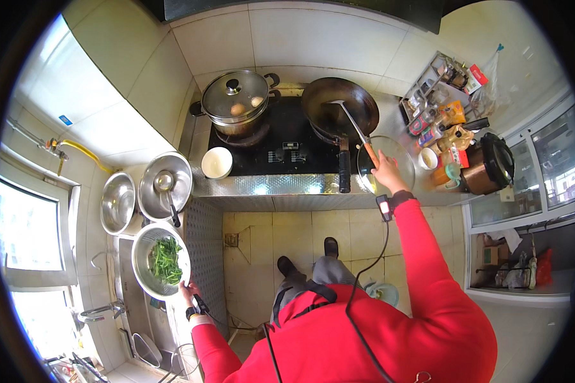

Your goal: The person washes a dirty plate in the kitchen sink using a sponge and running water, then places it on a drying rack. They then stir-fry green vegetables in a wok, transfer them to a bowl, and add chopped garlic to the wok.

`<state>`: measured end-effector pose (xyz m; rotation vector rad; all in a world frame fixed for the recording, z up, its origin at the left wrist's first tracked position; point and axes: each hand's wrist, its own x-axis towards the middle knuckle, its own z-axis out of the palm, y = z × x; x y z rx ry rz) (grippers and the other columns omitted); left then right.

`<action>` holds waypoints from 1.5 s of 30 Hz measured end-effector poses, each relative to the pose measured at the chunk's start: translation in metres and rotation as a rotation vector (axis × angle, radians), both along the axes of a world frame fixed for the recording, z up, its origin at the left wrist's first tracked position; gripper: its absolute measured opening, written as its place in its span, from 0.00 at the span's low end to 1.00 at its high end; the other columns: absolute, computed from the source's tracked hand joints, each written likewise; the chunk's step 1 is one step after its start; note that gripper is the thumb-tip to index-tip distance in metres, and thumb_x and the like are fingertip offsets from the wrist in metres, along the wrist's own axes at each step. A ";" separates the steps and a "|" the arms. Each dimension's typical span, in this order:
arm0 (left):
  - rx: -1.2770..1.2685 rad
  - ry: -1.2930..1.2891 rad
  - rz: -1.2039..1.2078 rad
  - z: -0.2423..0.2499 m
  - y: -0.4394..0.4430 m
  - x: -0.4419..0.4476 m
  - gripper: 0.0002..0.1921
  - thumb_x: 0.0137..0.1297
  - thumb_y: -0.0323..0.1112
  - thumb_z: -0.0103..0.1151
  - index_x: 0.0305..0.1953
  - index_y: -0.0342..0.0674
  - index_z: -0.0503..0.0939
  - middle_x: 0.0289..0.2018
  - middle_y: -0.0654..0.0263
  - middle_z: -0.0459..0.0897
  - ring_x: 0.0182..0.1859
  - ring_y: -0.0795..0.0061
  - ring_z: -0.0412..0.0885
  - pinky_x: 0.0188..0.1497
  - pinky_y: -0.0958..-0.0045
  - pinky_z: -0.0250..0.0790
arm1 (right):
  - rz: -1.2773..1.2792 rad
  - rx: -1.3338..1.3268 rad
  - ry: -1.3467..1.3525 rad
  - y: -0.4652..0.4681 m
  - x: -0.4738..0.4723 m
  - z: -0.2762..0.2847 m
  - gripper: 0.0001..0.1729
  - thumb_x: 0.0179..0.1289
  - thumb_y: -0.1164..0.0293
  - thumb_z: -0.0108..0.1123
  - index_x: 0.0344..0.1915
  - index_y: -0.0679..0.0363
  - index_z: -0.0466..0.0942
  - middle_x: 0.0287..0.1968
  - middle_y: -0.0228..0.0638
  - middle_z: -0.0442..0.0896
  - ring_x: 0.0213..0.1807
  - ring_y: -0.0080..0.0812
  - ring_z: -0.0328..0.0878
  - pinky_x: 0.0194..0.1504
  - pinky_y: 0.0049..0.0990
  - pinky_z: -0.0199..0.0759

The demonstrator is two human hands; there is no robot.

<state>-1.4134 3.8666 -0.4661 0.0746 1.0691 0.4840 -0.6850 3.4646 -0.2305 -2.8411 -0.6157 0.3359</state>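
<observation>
My left hand [188,291] grips the near rim of a metal colander [143,253] that holds cut green leafy vegetables [166,262]. The colander is over the sink's edge on the left. In my right hand [389,171] is the wooden handle of a metal wok spatula [353,120]. Its blade rests inside a dark wok [312,101] on the right side of the cooktop [287,163]. The wok's long handle points toward me. Below my right hand, a clear glass lid [405,160] lies on the counter.
A steel pot [230,127] with a glass lid and eggs visible inside stands on the left burner. A white bowl [216,163] sits beside it. Two steel basins [117,203], one holding a ladle [164,182], are at left. Seasoning bottles [421,122] and an electric cooker [488,167] crowd the right.
</observation>
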 end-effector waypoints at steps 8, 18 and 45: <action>0.286 -0.005 0.241 -0.015 -0.030 -0.035 0.25 0.68 0.55 0.46 0.47 0.35 0.77 0.22 0.70 0.72 0.24 0.75 0.69 0.24 0.74 0.64 | 0.075 0.243 -0.296 -0.003 0.015 -0.055 0.41 0.57 0.64 0.66 0.67 0.64 0.61 0.57 0.55 0.74 0.61 0.55 0.69 0.61 0.45 0.64; 0.200 0.040 0.441 0.046 -0.070 0.050 0.36 0.56 0.62 0.65 0.57 0.44 0.69 0.53 0.58 0.78 0.58 0.63 0.77 0.47 0.65 0.79 | -0.045 0.311 -0.236 -0.169 -0.010 -0.059 0.44 0.57 0.72 0.65 0.71 0.62 0.55 0.66 0.54 0.67 0.67 0.54 0.63 0.67 0.42 0.57; 1.367 -0.571 -2.323 0.250 -0.598 0.807 0.17 0.68 0.37 0.57 0.55 0.37 0.76 0.49 0.61 0.82 0.51 0.70 0.79 0.56 0.70 0.69 | -0.931 0.602 -0.184 -0.688 0.046 -0.051 0.13 0.63 0.67 0.58 0.45 0.61 0.80 0.38 0.46 0.84 0.39 0.43 0.82 0.42 0.34 0.75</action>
